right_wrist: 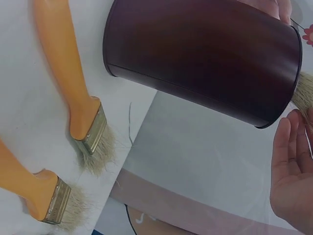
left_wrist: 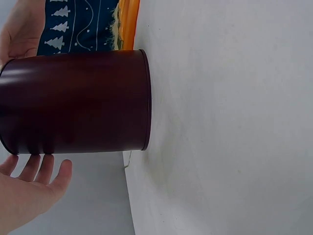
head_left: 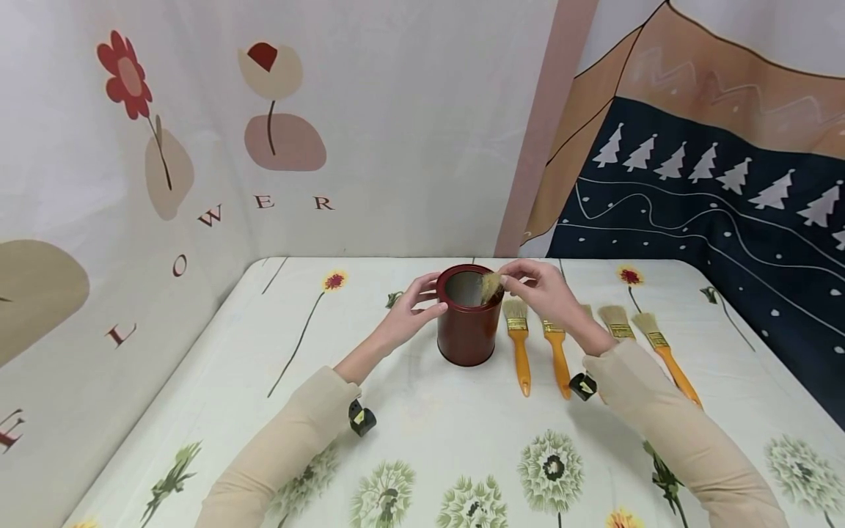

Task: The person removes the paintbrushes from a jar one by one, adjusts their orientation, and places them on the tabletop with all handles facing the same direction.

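Note:
A dark red can (head_left: 467, 334) (left_wrist: 73, 103) (right_wrist: 205, 54) stands upright on the flowered table (head_left: 422, 425). A brush (head_left: 490, 287) stands in it handle down, its bristles (right_wrist: 304, 93) poking over the right rim. My right hand (head_left: 505, 279) (right_wrist: 293, 161) pinches those bristles at the rim. My left hand (head_left: 436, 295) (left_wrist: 34, 186) is cupped beside the can's left wall with its fingers nearly straight, at or just off the metal.
Several orange-handled brushes lie in a row right of the can, bristles away from me: one nearest it (head_left: 519, 345) (right_wrist: 73, 88), another (head_left: 558, 352) (right_wrist: 29, 186), and two more (head_left: 617, 323) (head_left: 667, 356) partly under my right forearm. Printed cloth walls close the back and sides.

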Available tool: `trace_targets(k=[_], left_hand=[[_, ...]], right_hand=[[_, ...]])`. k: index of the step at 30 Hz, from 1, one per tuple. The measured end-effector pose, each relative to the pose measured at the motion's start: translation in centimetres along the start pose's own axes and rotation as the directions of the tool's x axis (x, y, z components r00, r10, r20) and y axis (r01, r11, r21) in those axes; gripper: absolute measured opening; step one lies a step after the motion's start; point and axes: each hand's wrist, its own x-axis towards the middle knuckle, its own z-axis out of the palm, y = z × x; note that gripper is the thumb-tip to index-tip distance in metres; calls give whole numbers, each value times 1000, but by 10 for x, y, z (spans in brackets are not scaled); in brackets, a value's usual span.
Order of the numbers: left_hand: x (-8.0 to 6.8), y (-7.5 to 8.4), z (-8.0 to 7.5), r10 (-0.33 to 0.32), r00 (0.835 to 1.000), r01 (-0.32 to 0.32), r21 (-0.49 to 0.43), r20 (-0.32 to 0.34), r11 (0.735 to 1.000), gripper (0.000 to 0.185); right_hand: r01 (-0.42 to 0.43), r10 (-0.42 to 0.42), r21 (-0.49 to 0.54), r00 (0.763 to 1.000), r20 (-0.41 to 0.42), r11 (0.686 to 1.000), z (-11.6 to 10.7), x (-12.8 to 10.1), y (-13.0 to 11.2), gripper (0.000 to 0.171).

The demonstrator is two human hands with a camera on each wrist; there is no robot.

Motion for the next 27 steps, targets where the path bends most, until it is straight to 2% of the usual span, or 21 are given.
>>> trace_targets(k=[8,13,16,20,27], left_hand=[[0,0,0,-1,1000,1,-5,3,1000,54],[1,-1,0,6,1000,-6,-6,3,1000,54],[1,-1,0,8,1000,-8,-5,1,1000,54],[1,-1,-1,4,1000,-4,-4,-1,1000,54],[1,-2,-1,-2,1000,2,-8,-3,1000,54]], right_hand=[[-30,32,26,997,-74,999,-5,0,-4,17],[27,-16,89,991,-129,996,-11,5,12,19],[40,-16,129,984,-177,991,-16,7,19,20],[43,-7,150,972,-236,988,-22,6,18,22],[109,-44,191,948,-315,975,-32,6,11,16]])
